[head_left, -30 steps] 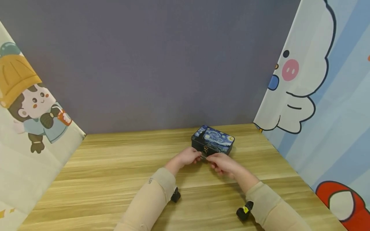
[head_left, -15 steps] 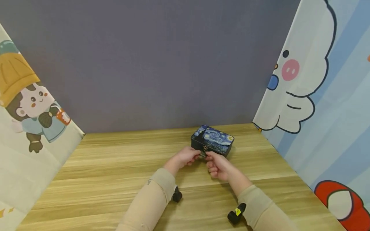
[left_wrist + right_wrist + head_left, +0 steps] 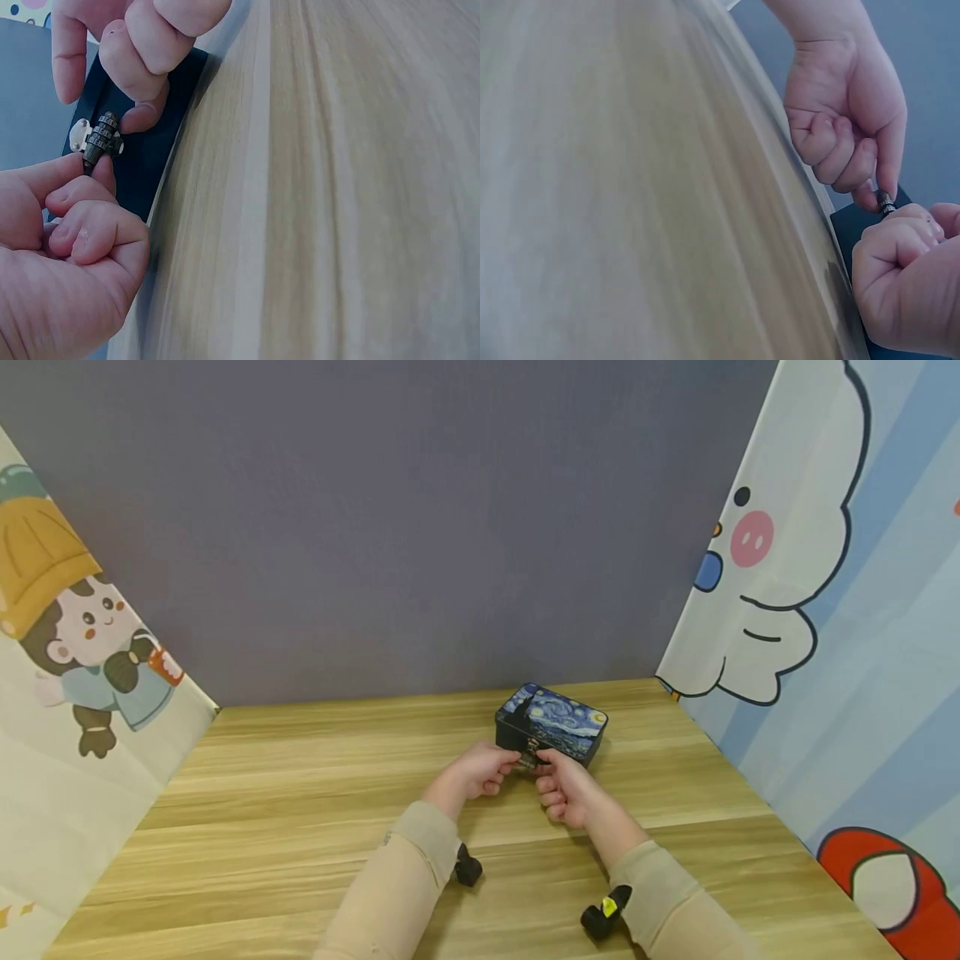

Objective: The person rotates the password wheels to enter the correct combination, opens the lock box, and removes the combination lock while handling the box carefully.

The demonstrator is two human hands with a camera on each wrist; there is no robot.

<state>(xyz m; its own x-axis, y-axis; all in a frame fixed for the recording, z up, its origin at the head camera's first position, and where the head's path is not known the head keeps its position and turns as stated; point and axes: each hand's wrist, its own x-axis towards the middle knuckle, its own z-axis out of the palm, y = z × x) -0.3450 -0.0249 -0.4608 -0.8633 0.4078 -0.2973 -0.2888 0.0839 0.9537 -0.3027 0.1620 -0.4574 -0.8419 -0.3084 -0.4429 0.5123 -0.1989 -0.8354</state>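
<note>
A dark box (image 3: 557, 717) with a swirling blue starry-night picture on its lid stands closed at the back of the table. At its metal front latch (image 3: 79, 136) is a small bronze-coloured combination padlock (image 3: 102, 135), tapered, with rings of digits. My left hand (image 3: 480, 768) pinches the padlock's near end between thumb and index finger, the other fingers curled. At the opposite end is my right hand (image 3: 567, 789); its thumb and index finger stand apart around the lock, and its remaining fingers are curled. In the right wrist view, my right hand hides much of the padlock.
The wood-grain table (image 3: 300, 827) extends in front and to the left of the box. A grey panel (image 3: 420, 527) rises behind it. Cartoon-printed curtains flank both sides, left curtain (image 3: 45, 793) and right curtain (image 3: 885, 693). Black wrist cameras hang below both cuffs.
My right hand has shifted slightly left and turned at the padlock, its forearm swinging inward. The left hand keeps its pinch with little movement. The box stays in place.
</note>
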